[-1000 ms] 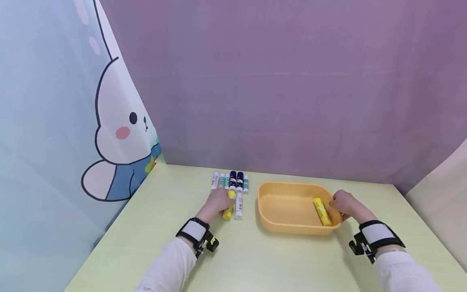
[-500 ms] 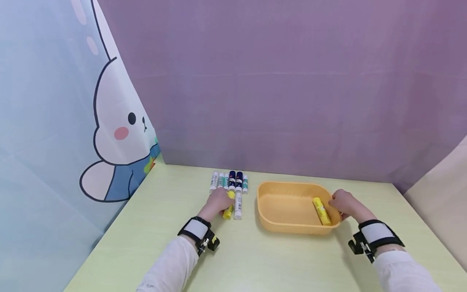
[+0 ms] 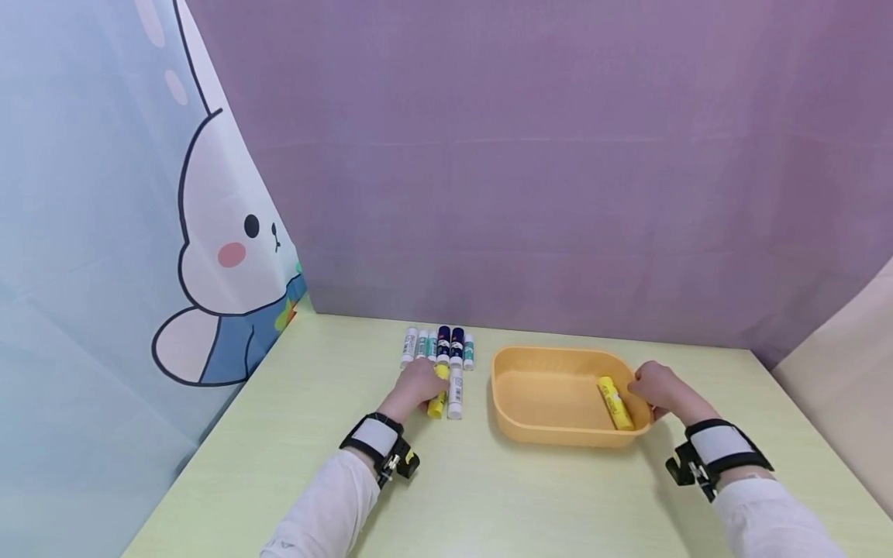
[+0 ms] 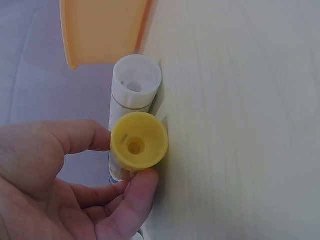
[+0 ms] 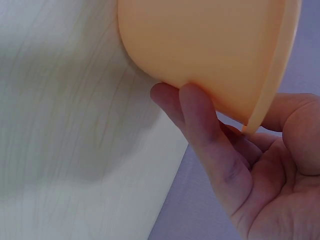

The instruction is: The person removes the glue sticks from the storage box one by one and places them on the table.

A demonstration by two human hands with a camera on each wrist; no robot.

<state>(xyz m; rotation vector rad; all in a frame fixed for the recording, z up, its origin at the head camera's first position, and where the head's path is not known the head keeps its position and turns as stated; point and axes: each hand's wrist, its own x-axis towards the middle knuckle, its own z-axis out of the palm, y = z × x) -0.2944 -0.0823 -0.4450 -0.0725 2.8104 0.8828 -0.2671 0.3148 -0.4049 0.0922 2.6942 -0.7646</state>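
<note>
My left hand (image 3: 417, 381) pinches a yellow glue stick (image 3: 438, 406) between thumb and fingers. It lies on the table with its hollow yellow base (image 4: 139, 141) facing the left wrist camera. Right beside it is a white glue stick (image 3: 456, 397). My right hand (image 3: 661, 387) grips the right side of an orange plastic basin (image 3: 551, 436), thumb over the rim and fingertips (image 5: 197, 102) against the outer wall. Inside the basin, near that hand, rests another yellow glue stick (image 3: 615, 404).
Behind the left hand lies a row of several glue sticks, including a dark blue one (image 3: 456, 346), a white one (image 3: 409, 346) and a small teal-and-white one (image 3: 469, 353). A purple curtain (image 3: 530, 194) hangs along the table's (image 3: 516, 504) back edge.
</note>
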